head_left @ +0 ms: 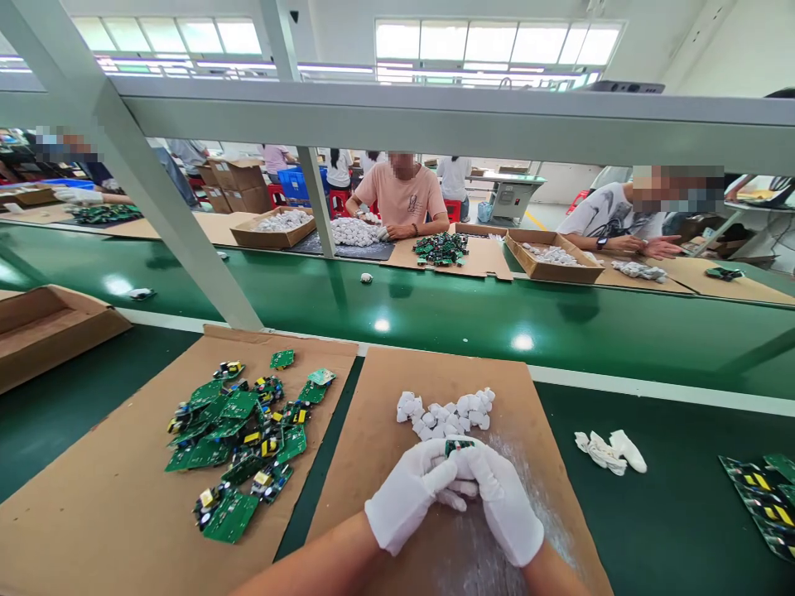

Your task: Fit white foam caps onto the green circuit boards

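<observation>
- Just on the near side of the pile of white lumps (444,414): left hand (403,494) and right hand (510,507), both white-gloved, brought together with fingers curled inward.
- Grasped between both, close to the pile: small circuit board (460,446), green upper part exposed, remainder too hidden by the gloves to tell.
- Beneath the pile: brown cardboard sheet (385,389), marked with whitish smears toward the near right.
- Left of the pile: second cardboard sheet (74,513), bearing a heap of green circuit boards (239,414) with yellow, black and white components; farther left, open cardboard tray (50,331).
- Right of the pile: crumpled white cloth pieces (612,454) on a dark green surface (671,530); farther right, more boards (763,497).
- Beyond the pile: glossy green strip (435,319), single white lump (366,279) and pale metal frame (422,120).
- Farthest beyond the pile: seated person in pink (407,199), cardboard boxes (233,186) and bright windows (497,41).
</observation>
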A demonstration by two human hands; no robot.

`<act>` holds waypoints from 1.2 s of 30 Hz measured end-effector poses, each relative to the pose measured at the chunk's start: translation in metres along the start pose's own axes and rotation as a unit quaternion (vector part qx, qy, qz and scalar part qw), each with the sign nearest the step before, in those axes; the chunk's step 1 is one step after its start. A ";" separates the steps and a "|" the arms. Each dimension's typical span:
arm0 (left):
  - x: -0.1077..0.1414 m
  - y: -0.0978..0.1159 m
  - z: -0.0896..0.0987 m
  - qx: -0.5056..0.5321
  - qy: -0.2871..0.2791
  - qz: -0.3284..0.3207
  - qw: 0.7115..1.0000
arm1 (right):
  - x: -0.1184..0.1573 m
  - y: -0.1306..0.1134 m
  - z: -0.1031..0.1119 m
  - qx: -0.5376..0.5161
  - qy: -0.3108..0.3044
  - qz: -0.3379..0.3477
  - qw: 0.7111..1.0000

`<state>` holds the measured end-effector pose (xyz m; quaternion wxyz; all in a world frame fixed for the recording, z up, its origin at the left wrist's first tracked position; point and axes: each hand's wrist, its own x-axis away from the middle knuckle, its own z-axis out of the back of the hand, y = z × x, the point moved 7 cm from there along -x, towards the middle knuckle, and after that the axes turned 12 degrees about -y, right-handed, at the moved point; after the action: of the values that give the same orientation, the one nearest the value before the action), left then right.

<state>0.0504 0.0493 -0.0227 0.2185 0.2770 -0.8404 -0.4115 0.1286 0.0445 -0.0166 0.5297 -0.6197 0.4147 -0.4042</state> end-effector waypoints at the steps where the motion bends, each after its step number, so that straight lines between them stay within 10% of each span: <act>1: 0.000 -0.001 -0.001 0.005 -0.007 -0.002 1.000 | 0.000 -0.002 0.001 0.014 0.009 0.004 1.000; 27: -0.011 -0.025 0.015 0.180 0.005 0.035 0.983 | -0.005 0.007 0.012 0.020 0.022 -0.010 1.000; 36: -0.001 -0.001 0.002 0.031 0.010 -0.008 0.999 | -0.002 0.004 0.006 0.095 0.003 -0.013 0.995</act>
<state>0.0499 0.0504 -0.0247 0.2151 0.2941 -0.8483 -0.3843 0.1334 0.0475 -0.0216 0.5798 -0.5704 0.3678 -0.4508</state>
